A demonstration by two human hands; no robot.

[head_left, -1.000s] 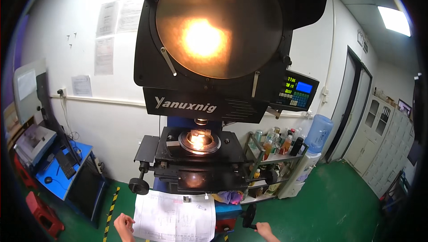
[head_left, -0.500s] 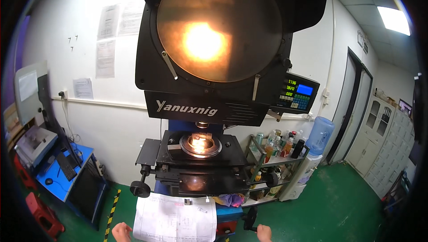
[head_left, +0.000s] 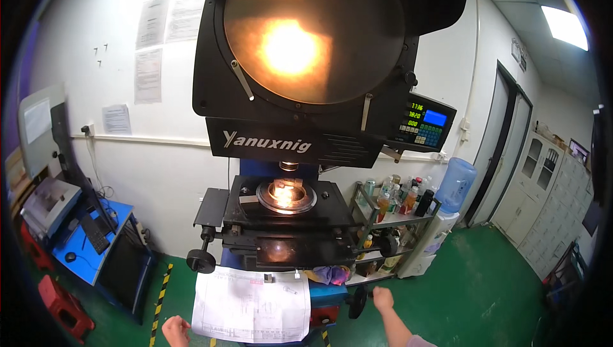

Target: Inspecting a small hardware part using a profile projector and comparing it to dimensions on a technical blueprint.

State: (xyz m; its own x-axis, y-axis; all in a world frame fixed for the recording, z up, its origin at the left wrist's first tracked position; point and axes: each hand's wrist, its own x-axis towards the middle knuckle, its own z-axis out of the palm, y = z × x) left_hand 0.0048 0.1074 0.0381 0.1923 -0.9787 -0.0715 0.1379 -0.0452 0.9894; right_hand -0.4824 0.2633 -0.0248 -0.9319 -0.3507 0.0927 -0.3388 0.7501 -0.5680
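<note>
My right hand (head_left: pixel 384 299) is closed round the crank handle on the right side of a black handwheel (head_left: pixel 357 301), low on a large optical profile projector. My left hand (head_left: pixel 175 331) is loosely curled beside the left edge of a printed drawing sheet (head_left: pixel 249 312), which hangs in front of the machine's base. I see nothing in its fingers. Above the sheet, a part glows under the lamp on the round stage glass (head_left: pixel 287 196). The projector's round screen (head_left: pixel 357 46) shows a bright orange patch with a dark area at its right.
Left of the stage is a black knob (head_left: pixel 201 261). A digital readout (head_left: pixel 426 123) hangs at the right. Behind stand a bottle shelf (head_left: pixel 399 220) and a water dispenser (head_left: pixel 456 187). A blue desk (head_left: pixel 118 232) and red stool (head_left: pixel 64 308) are at the left.
My right hand has swung upward with the crank handle, from below the wheel's middle to its upper right, and more forearm shows. The left hand stays curled by the sheet. The view has shifted slightly.
</note>
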